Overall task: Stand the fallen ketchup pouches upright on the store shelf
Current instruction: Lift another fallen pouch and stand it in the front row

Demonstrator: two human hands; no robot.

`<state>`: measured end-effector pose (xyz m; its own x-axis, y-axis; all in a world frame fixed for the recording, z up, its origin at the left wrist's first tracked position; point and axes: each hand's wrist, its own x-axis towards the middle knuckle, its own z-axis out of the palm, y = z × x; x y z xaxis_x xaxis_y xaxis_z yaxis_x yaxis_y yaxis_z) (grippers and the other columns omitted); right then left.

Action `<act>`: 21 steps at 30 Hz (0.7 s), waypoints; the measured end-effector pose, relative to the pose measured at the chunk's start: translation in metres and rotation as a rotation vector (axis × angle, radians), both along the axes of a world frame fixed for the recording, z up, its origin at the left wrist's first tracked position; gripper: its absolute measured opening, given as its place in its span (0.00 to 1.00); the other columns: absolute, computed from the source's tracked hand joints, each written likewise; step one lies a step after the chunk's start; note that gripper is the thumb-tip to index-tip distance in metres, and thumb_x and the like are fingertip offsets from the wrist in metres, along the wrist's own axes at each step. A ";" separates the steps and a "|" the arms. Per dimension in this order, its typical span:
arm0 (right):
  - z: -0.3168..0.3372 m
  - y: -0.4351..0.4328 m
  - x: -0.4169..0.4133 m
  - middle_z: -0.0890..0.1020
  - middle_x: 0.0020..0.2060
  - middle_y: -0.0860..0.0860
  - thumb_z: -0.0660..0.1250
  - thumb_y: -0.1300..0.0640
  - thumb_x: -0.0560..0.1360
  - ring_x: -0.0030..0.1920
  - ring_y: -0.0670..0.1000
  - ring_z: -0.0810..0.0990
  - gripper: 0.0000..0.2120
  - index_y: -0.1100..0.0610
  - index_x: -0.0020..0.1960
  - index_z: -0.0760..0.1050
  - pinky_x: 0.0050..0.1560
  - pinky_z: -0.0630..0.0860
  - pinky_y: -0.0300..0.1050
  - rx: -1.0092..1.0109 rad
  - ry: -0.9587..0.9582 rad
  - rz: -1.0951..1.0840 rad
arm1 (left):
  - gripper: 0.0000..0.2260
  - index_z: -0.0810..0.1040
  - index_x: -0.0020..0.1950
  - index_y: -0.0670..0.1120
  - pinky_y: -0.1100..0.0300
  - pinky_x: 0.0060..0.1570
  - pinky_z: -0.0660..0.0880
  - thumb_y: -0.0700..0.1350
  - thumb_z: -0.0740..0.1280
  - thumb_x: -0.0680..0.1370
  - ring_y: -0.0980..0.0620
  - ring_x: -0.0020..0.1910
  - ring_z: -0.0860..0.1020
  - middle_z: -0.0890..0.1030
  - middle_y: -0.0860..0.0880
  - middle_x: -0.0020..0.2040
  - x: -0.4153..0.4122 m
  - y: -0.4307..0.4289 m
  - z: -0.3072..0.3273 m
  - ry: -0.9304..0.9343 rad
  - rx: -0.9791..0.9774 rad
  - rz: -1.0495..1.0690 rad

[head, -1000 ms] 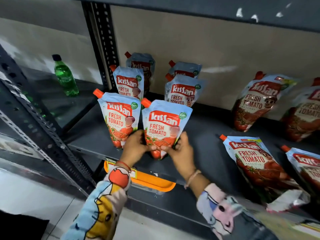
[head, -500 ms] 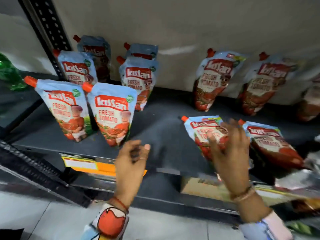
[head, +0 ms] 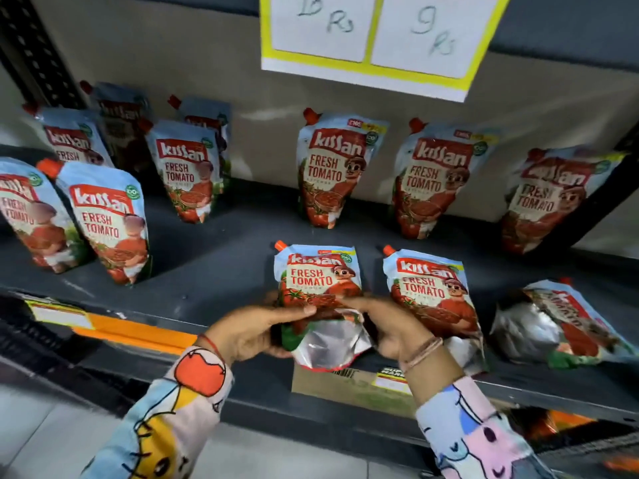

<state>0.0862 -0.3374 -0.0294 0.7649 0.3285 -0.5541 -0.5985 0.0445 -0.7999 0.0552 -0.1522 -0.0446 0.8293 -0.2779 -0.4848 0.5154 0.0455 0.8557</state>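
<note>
A fallen ketchup pouch (head: 320, 274) lies flat at the front middle of the dark shelf (head: 214, 267), its silver base over the edge. My left hand (head: 257, 335) grips its lower left side and my right hand (head: 392, 328) grips its lower right side. A second flat pouch (head: 432, 292) lies just to the right, and a third (head: 567, 323) lies further right, turned sideways. Several pouches stand upright at the left (head: 107, 219) and along the back wall (head: 337, 167).
A yellow-edged price sign (head: 373, 36) hangs from the shelf above. An orange label strip (head: 131, 331) runs along the shelf's front edge. A cardboard box (head: 349, 385) sits on the shelf below. A black upright post (head: 34, 53) stands at the far left.
The view has swung right from the two upright front pouches. Both hands left the pouch they had stood up, reached across, and now hold the flat pouch at the shelf's front.
</note>
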 end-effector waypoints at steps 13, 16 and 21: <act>-0.021 0.016 0.010 0.75 0.50 0.44 0.65 0.71 0.70 0.51 0.36 0.76 0.25 0.46 0.57 0.63 0.52 0.73 0.32 -0.215 -0.746 -0.293 | 0.41 0.60 0.54 0.75 0.48 0.63 0.70 0.37 0.74 0.58 0.56 0.61 0.73 0.74 0.62 0.57 0.052 -0.008 -0.020 -0.580 0.260 0.115; -0.035 0.018 -0.004 0.72 0.52 0.38 0.65 0.68 0.72 0.52 0.29 0.73 0.25 0.42 0.56 0.62 0.50 0.69 0.22 -0.308 -0.779 -0.317 | 0.40 0.58 0.58 0.70 0.41 0.64 0.69 0.36 0.74 0.63 0.48 0.64 0.71 0.74 0.52 0.61 0.049 -0.005 -0.031 -0.583 0.365 0.100; -0.036 0.015 -0.055 0.71 0.64 0.49 0.69 0.56 0.71 0.65 0.49 0.70 0.28 0.55 0.68 0.62 0.66 0.69 0.45 -0.478 -0.833 -0.342 | 0.32 0.62 0.67 0.47 0.58 0.59 0.71 0.39 0.74 0.67 0.53 0.59 0.74 0.73 0.52 0.60 0.012 -0.016 -0.044 -0.685 0.401 0.317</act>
<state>0.0309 -0.3229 -0.0654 0.9788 -0.0961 0.1809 0.1410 -0.3248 -0.9352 0.0676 -0.1685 -0.0882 0.9849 0.1026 0.1395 -0.1071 -0.2723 0.9562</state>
